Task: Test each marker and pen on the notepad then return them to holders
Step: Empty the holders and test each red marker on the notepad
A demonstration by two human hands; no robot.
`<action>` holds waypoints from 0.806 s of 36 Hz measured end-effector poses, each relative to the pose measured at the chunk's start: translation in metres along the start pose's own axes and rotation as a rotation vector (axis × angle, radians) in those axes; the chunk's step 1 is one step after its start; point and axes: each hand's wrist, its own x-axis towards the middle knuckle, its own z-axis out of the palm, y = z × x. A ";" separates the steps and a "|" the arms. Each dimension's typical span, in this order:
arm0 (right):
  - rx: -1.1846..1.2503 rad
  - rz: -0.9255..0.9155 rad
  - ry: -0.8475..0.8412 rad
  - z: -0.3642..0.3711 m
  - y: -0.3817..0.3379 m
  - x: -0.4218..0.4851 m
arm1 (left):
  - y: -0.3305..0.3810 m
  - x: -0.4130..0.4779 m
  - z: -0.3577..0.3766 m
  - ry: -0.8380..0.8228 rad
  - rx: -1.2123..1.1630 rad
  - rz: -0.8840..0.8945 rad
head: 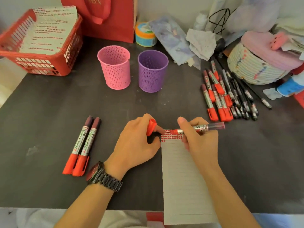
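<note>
My right hand grips an uncapped red marker, its tip pointing left over the red marks at the top of the lined notepad. My left hand holds the red cap between thumb and fingers, and its index finger touches the notepad's top left corner. Two capped red markers lie side by side to the left. A pile of red markers and dark pens lies at the right. A pink holder and a purple holder stand upright behind, and nothing shows inside them.
A red basket with paper sits at the back left beside a red bag. A tape roll, crumpled papers and a woven basket crowd the back right. The dark table's front edge runs under my forearms.
</note>
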 end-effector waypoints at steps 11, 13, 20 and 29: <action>-0.100 -0.074 0.016 0.004 0.014 -0.003 | 0.001 0.000 0.000 -0.010 0.021 -0.007; -0.119 -0.072 0.012 0.004 0.015 -0.003 | 0.001 0.000 0.000 -0.015 0.032 -0.009; -0.149 -0.078 0.010 0.004 0.013 -0.003 | 0.002 0.002 0.002 -0.040 0.052 -0.026; -0.213 -0.080 0.006 0.007 0.009 -0.003 | 0.003 0.002 0.000 -0.028 0.048 -0.024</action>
